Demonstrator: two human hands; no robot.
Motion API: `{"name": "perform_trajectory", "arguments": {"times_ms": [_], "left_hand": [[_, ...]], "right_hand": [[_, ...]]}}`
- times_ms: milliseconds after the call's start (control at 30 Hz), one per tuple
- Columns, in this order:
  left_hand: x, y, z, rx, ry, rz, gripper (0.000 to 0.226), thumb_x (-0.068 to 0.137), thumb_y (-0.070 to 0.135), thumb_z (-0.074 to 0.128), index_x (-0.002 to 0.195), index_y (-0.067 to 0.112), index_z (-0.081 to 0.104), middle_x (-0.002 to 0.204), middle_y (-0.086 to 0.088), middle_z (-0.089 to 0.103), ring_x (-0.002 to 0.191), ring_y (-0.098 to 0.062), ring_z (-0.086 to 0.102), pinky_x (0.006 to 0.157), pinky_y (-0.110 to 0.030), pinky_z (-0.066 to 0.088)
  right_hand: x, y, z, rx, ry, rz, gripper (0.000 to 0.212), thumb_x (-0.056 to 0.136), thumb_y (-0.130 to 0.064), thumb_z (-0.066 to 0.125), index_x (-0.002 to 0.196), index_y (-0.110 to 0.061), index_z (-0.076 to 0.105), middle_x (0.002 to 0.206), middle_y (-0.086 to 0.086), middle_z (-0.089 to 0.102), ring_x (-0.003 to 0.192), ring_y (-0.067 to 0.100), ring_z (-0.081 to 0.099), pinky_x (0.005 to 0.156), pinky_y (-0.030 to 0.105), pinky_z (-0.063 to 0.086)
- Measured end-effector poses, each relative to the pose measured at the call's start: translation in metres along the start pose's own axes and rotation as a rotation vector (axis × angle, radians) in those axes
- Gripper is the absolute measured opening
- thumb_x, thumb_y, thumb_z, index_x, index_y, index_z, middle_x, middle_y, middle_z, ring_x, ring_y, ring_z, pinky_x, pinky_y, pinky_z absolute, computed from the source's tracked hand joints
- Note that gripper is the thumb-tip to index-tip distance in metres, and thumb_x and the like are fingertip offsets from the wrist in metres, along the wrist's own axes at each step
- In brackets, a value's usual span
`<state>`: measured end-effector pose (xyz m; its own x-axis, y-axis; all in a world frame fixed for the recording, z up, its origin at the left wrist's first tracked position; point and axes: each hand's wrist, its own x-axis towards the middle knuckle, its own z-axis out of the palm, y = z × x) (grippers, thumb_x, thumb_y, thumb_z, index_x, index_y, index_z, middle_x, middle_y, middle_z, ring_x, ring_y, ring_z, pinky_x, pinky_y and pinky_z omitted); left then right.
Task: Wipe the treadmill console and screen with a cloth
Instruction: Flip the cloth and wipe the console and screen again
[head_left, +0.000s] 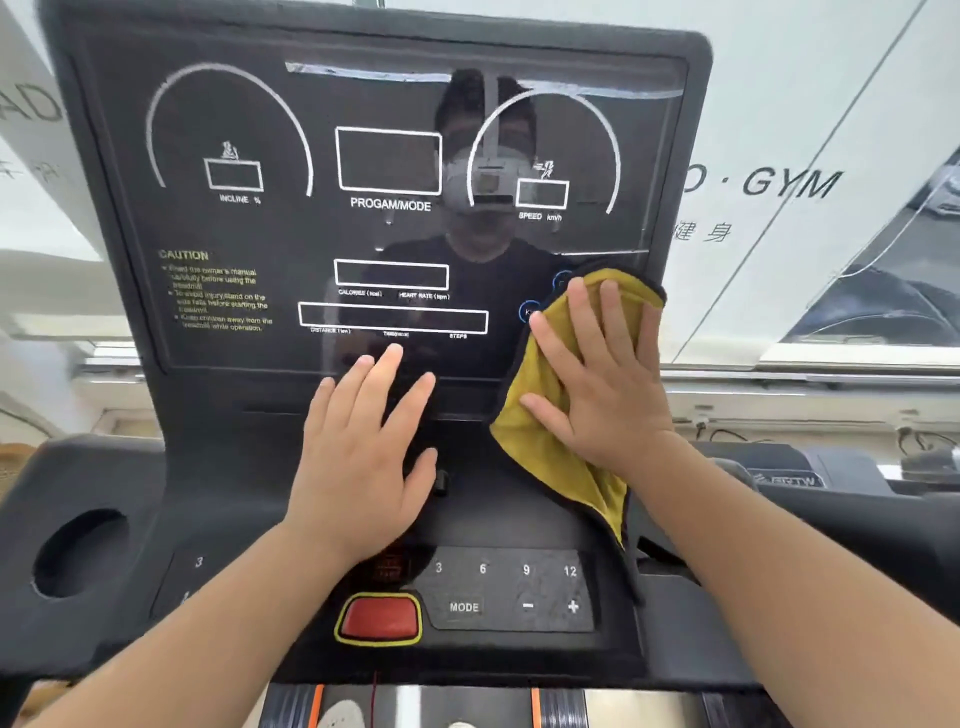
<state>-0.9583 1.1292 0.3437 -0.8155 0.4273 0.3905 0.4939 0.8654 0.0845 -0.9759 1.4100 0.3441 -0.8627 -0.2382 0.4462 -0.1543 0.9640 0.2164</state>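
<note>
The black treadmill console (223, 457) fills the view, with its glossy dark screen (249, 228) upright in front of me. My right hand (597, 379) lies flat with spread fingers on a yellow cloth with a black edge (545, 457), pressing it against the screen's lower right corner. The cloth hangs down over the console below. My left hand (363, 447) rests flat and bare on the lower middle of the console, fingertips reaching the screen's bottom edge. It holds nothing.
Below my hands sit a red stop button (380, 618) and a keypad (509, 592) with MODE, minus and plus keys. A round cup holder (80, 551) is at the left. A white wall with GYM lettering (789, 182) stands behind.
</note>
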Motion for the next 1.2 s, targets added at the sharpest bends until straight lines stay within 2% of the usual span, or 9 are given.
{"name": "perform_trajectory", "arguments": {"times_ms": [133, 267, 400, 533, 700, 867, 1033, 1100, 1200], "left_hand": [[0.019, 0.002, -0.005, 0.008, 0.055, 0.002, 0.066, 0.084, 0.041, 0.059, 0.146, 0.019, 0.049, 0.159, -0.012, 0.036, 0.144, -0.038, 0.036, 0.114, -0.060, 0.027], [0.026, 0.002, 0.002, 0.017, 0.055, 0.005, 0.068, 0.082, 0.041, 0.063, 0.145, 0.017, 0.051, 0.158, -0.014, 0.037, 0.143, -0.038, 0.038, 0.114, -0.059, 0.029], [0.032, -0.003, 0.008, 0.040, 0.063, 0.022, 0.063, 0.080, 0.041, 0.066, 0.138, 0.015, 0.058, 0.153, -0.015, 0.044, 0.136, -0.039, 0.044, 0.109, -0.058, 0.035], [0.039, -0.006, 0.007, 0.048, 0.110, 0.050, 0.055, 0.081, 0.042, 0.063, 0.129, 0.015, 0.065, 0.146, -0.016, 0.050, 0.127, -0.038, 0.049, 0.102, -0.054, 0.039], [0.035, -0.007, 0.006, 0.025, 0.103, 0.048, 0.055, 0.082, 0.044, 0.060, 0.129, 0.017, 0.065, 0.148, -0.013, 0.049, 0.130, -0.036, 0.048, 0.103, -0.055, 0.040], [0.032, -0.010, 0.006, -0.017, 0.108, 0.042, 0.055, 0.083, 0.044, 0.059, 0.131, 0.017, 0.064, 0.150, -0.011, 0.048, 0.133, -0.034, 0.047, 0.105, -0.055, 0.038], [0.032, -0.011, 0.004, -0.018, 0.111, 0.058, 0.056, 0.082, 0.045, 0.060, 0.131, 0.016, 0.065, 0.148, -0.013, 0.050, 0.130, -0.035, 0.050, 0.102, -0.054, 0.041], [0.033, -0.013, 0.001, -0.018, 0.109, 0.067, 0.057, 0.082, 0.045, 0.060, 0.131, 0.016, 0.064, 0.148, -0.013, 0.050, 0.129, -0.034, 0.050, 0.102, -0.053, 0.041], [0.036, -0.015, -0.002, -0.023, 0.108, 0.071, 0.057, 0.082, 0.045, 0.060, 0.130, 0.016, 0.064, 0.148, -0.013, 0.050, 0.127, -0.033, 0.049, 0.102, -0.050, 0.040]], "right_hand": [[-0.004, 0.005, 0.008, -0.093, 0.048, -0.233, 0.079, 0.094, -0.073, 0.040, 0.161, -0.035, 0.023, 0.171, 0.005, 0.015, 0.156, 0.039, 0.011, 0.117, 0.075, -0.005], [0.005, 0.021, 0.007, -0.150, 0.074, -0.393, 0.081, 0.093, -0.078, 0.038, 0.161, -0.037, 0.022, 0.170, 0.005, 0.013, 0.156, 0.041, 0.014, 0.116, 0.077, -0.004], [0.065, 0.043, -0.030, -0.155, 0.161, -0.298, 0.088, 0.087, -0.085, 0.041, 0.160, -0.036, 0.030, 0.170, 0.011, 0.018, 0.154, 0.047, 0.016, 0.113, 0.081, -0.002], [0.130, 0.065, -0.078, -0.177, 0.148, -0.172, 0.098, 0.081, -0.094, 0.037, 0.162, -0.041, 0.020, 0.173, 0.009, 0.007, 0.155, 0.051, 0.002, 0.110, 0.085, 0.001], [0.136, 0.051, -0.083, -0.178, 0.130, -0.062, 0.112, 0.068, -0.104, 0.036, 0.161, -0.044, 0.020, 0.173, 0.009, 0.004, 0.151, 0.058, -0.003, 0.109, 0.085, 0.000], [0.072, 0.018, -0.033, -0.183, 0.091, -0.284, 0.101, 0.078, -0.094, 0.041, 0.161, -0.039, 0.025, 0.172, 0.008, 0.010, 0.153, 0.054, 0.000, 0.111, 0.083, -0.005], [0.034, 0.021, -0.003, -0.179, 0.037, -0.482, 0.080, 0.094, -0.077, 0.040, 0.162, -0.042, 0.018, 0.172, 0.000, 0.009, 0.157, 0.046, 0.001, 0.115, 0.079, -0.003], [0.050, 0.031, -0.016, -0.175, 0.058, -0.476, 0.082, 0.092, -0.081, 0.038, 0.161, -0.042, 0.021, 0.172, 0.001, 0.011, 0.156, 0.047, 0.004, 0.115, 0.080, -0.001], [0.100, 0.051, -0.056, -0.176, 0.112, -0.253, 0.096, 0.083, -0.092, 0.037, 0.161, -0.040, 0.023, 0.172, 0.009, 0.012, 0.154, 0.054, 0.003, 0.111, 0.083, 0.002]]}}
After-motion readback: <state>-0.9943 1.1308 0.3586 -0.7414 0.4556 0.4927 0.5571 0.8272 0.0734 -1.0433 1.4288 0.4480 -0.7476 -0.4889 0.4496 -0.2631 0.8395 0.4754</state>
